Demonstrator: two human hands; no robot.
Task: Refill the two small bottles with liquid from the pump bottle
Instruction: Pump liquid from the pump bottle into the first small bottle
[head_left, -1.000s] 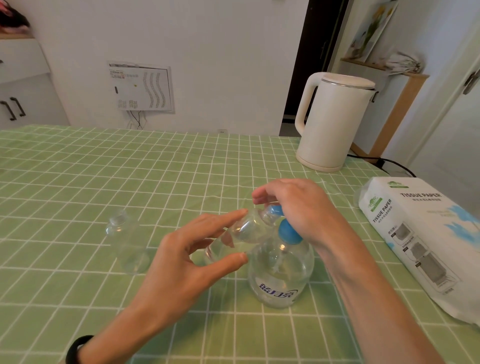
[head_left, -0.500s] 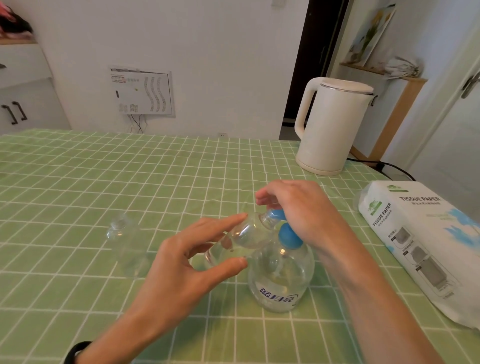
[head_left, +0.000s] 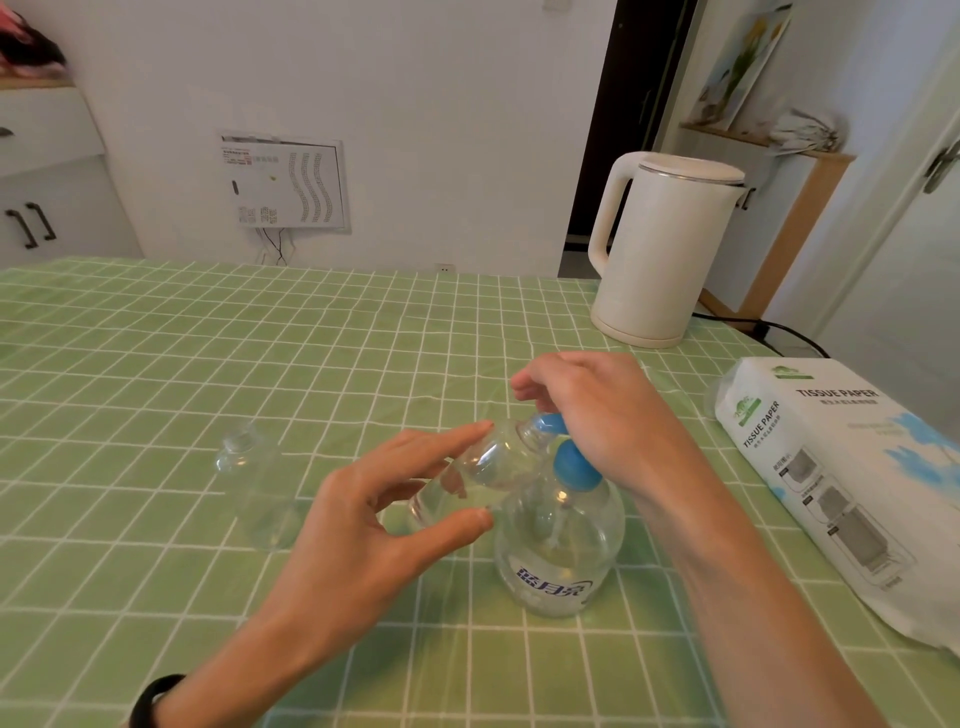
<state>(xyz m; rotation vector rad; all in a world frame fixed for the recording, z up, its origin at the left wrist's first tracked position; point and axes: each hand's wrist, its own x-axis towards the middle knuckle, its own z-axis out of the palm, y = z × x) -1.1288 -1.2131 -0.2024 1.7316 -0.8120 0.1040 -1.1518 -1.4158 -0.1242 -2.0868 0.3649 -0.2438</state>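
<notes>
Our right hand (head_left: 597, 415) curled around the blue top of the pump bottle (head_left: 558, 566), hiding most of it. Our left hand (head_left: 363, 530) pinched a clear, tilted small bottle (head_left: 488, 462) at its spout.

A white kettle (head_left: 660, 249) stands at the far right of the green-checked table (head_left: 208, 353), its black cord (head_left: 763, 327) trailing right, with a tissue paper pack (head_left: 841, 488) lying nearer along the right edge
</notes>
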